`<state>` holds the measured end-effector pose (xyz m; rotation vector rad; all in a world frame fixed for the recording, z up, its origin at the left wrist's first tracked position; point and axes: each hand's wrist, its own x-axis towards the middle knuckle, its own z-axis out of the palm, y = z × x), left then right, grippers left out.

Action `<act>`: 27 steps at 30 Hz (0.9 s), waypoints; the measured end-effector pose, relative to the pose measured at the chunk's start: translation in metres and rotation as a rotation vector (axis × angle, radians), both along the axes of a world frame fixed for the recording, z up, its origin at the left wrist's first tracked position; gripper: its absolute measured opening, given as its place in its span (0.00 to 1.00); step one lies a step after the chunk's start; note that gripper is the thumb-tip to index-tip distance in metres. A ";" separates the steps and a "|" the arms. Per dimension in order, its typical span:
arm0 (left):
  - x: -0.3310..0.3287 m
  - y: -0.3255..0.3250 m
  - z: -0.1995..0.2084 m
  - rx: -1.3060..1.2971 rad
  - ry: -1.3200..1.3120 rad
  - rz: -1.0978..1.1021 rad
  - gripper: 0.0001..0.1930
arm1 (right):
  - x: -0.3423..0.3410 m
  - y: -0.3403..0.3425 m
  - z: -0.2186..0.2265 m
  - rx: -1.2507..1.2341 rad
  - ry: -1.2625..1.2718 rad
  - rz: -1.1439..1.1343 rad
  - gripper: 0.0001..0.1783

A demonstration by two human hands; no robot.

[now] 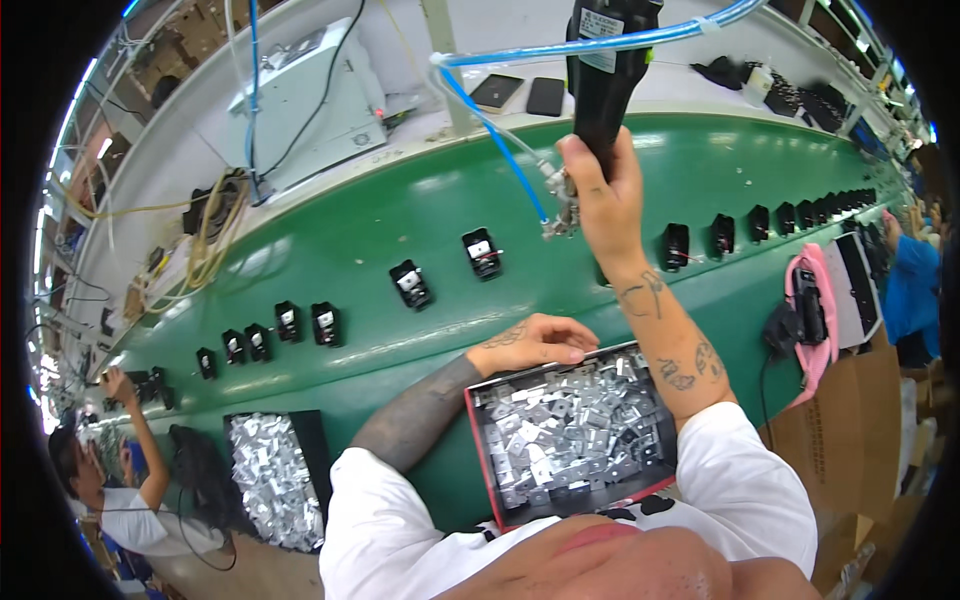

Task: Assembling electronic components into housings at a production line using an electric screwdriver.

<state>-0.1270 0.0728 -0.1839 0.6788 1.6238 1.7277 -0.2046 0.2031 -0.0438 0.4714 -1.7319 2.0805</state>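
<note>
My right hand (612, 205) is raised over the green work surface, its fingers wrapped round the lower body of a black power screwdriver (600, 95). Beside its lower end are a metal fitting (562, 205) and a blue air tube (505, 155); the hand hides the tool's tip. My left hand (537, 342) lies with loosely stretched fingers at the far rim of a red-edged box (483, 450), holding nothing. Small silver metal plates (570, 430) fill the box. Beyond my left hand stand two black housings with light inner parts, the nearer one (410, 285) and another (481, 254).
More black housings (325, 323) stand in a row along the green belt (350, 250). A second box of metal plates (275, 480) is to my left. A pink-edged holder (815, 320) lies at the right. A co-worker (140, 500) reaches over the belt at far left.
</note>
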 end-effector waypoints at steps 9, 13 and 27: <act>-0.002 -0.008 0.003 0.066 -0.068 -0.001 0.17 | -0.006 -0.010 -0.002 0.008 0.051 -0.008 0.17; -0.002 -0.007 0.004 0.076 -0.092 -0.013 0.17 | -0.006 -0.006 -0.002 0.001 0.030 -0.014 0.15; 0.000 -0.007 0.007 0.056 -0.085 -0.062 0.17 | -0.001 -0.006 0.002 0.014 -0.005 0.013 0.14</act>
